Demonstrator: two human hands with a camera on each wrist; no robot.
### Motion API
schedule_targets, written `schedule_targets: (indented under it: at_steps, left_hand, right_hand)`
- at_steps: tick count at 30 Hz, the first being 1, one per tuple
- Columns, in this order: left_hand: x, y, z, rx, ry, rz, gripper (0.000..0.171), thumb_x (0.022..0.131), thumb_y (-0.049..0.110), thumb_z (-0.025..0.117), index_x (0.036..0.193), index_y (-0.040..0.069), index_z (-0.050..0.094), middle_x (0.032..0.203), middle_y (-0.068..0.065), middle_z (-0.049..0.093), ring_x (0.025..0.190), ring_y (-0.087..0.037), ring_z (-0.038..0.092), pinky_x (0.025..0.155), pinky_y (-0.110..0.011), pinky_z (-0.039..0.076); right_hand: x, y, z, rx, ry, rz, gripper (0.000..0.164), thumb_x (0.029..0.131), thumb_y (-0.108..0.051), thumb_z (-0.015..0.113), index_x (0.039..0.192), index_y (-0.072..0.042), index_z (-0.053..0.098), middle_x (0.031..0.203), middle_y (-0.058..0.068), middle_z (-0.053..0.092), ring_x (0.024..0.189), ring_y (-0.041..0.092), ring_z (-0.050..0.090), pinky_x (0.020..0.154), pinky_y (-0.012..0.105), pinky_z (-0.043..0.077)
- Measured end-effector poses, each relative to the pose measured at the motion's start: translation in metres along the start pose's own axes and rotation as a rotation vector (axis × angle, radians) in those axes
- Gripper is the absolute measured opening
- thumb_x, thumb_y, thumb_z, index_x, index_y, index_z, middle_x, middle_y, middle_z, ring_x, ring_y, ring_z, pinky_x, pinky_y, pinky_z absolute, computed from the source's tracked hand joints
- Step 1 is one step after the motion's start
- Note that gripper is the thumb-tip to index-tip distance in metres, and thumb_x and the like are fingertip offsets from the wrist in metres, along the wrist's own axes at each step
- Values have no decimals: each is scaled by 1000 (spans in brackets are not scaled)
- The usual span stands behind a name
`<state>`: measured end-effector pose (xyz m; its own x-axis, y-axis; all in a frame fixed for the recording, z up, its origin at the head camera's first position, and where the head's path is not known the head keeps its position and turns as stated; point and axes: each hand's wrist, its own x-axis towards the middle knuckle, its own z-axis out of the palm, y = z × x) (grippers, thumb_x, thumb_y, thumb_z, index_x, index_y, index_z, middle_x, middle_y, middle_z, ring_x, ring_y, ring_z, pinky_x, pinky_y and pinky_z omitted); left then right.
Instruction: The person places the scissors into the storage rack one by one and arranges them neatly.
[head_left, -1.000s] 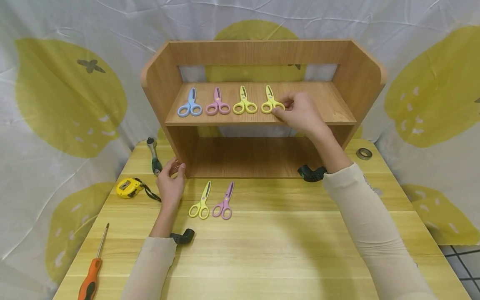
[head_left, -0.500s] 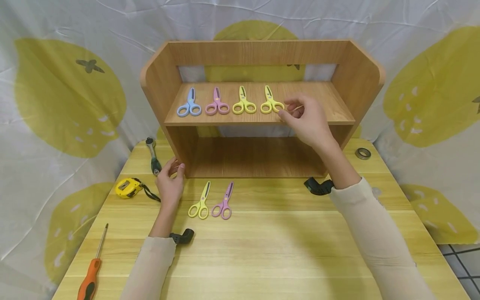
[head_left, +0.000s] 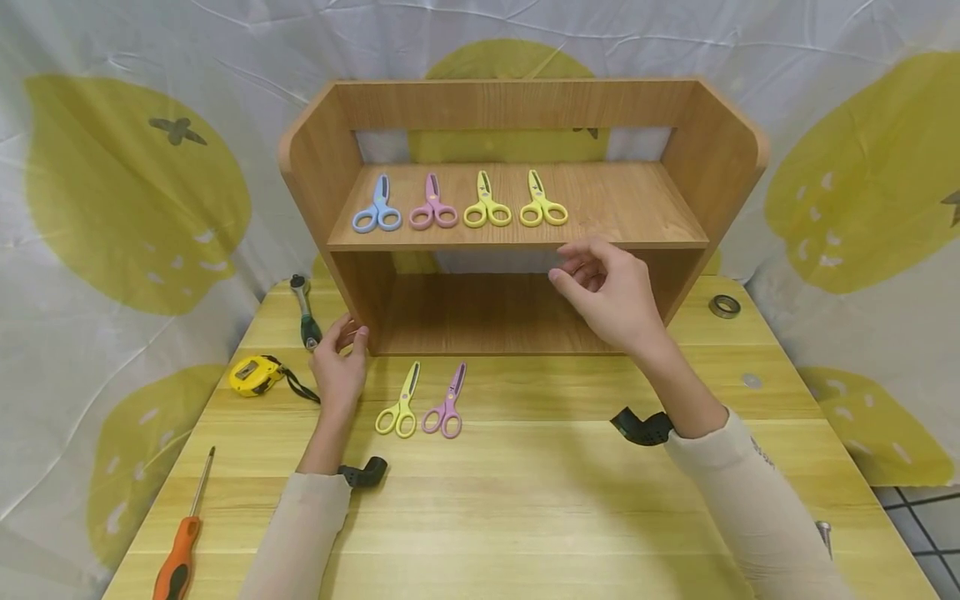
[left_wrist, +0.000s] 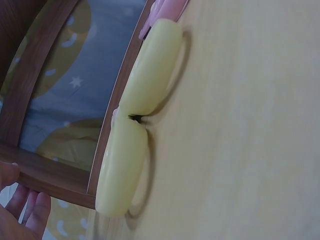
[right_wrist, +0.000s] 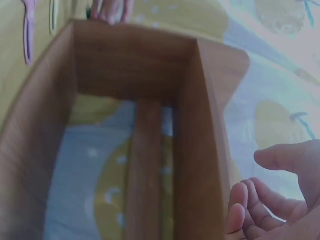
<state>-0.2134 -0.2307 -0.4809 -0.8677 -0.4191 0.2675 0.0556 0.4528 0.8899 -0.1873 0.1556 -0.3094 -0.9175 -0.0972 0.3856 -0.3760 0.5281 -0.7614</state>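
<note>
A wooden two-tier shelf (head_left: pixel 517 247) stands at the back of the table. On its upper board lie blue scissors (head_left: pixel 378 207), pink scissors (head_left: pixel 432 205), yellow scissors (head_left: pixel 486 202) and another yellow pair (head_left: pixel 542 200), in a row. Yellow scissors (head_left: pixel 402 402) and purple scissors (head_left: pixel 447 403) lie on the table before the shelf. My left hand (head_left: pixel 341 364) rests against the shelf's left side panel, its fingers loosely bent; the left wrist view shows the fingers (left_wrist: pixel 37 215) by the panel. Apart from the scissors, my right hand (head_left: pixel 611 292) hovers before the shelf, loosely curled and holding nothing.
Left of the shelf lie a ratchet wrench (head_left: pixel 305 312), a yellow tape measure (head_left: pixel 257 376) and an orange-handled screwdriver (head_left: pixel 180 550). At right are a metal ring (head_left: pixel 725 307), a flat disc (head_left: pixel 752 381) and a metal bolt (head_left: pixel 825 533). A lemon-print cloth (head_left: pixel 135 250) hangs behind.
My right hand has let go of the right-hand yellow scissors on the upper board and has drawn back, down towards me. My left hand has stayed at the shelf's side.
</note>
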Motion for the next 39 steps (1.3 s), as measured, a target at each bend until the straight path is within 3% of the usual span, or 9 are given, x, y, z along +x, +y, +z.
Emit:
schedule_targets:
  at_steps: [10,20,26,34,39]
  left_hand:
    - [0,1,1,7,2,-4,41,102,29,66,142,18,64,130,-6,72,116,-19,69,97,-46,58]
    - [0,1,1,-3,-4,-14,42,102,29,66,142,19,63,131,-5,72,116,-19,69,98,-46,58]
    - [0,1,0,-3,-6,-18,41,102,28,66,142,20,64,130,-4,72,116,-18,69,98,-45,58]
    - [0,3,0,-8,3,-12,41,102,26,67,141,18,64,129,-5,72,114,-18,69,97,-43,59]
    - [0,3,0,-1,7,-4,40,101,26,67,141,17,65,129,-6,73,114,-19,70,97,-44,59]
  right_hand:
    - [-37,14,47,101,-123,22,26,95,-25,77,116,-13,70,99,2,69,88,15,65,75,25,55]
    - [-63,31,99,123,-227,96,34,92,-28,79,121,-13,68,108,2,69,94,18,66,80,35,59]
    - [-77,38,126,135,-276,162,41,89,-31,82,123,-13,69,111,-1,67,96,19,65,77,31,57]
    - [-89,43,152,139,-341,173,45,88,-23,83,124,-2,67,118,16,69,99,28,67,77,30,57]
    - [-94,46,161,132,-375,207,51,87,-27,83,127,-1,65,118,16,68,100,25,64,80,33,56]
